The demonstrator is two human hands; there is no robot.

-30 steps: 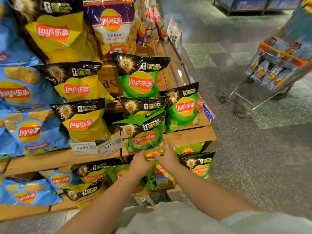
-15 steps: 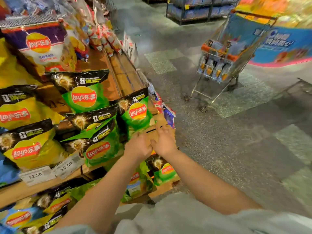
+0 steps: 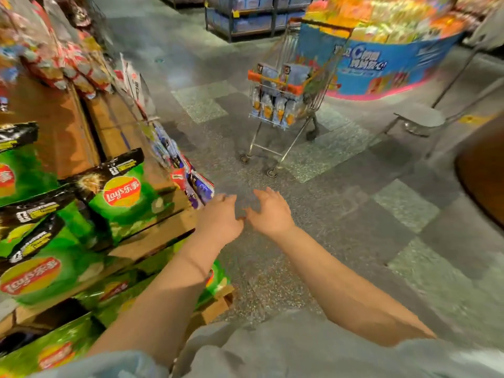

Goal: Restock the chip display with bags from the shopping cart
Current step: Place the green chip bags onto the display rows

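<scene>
My left hand [image 3: 218,218] and right hand [image 3: 270,211] side by side over the speckled floor, fingers loosely spread, holding nothing, green chip bags [image 3: 122,197] on the wooden display shelf [image 3: 152,236] at my left, metal shopping cart [image 3: 283,105] with blue bags well ahead.

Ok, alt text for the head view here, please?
Both hands, left and right, hang empty and open over the floor beside a wooden display of green chip bags. A cart holding blue bags stands ahead.
</scene>
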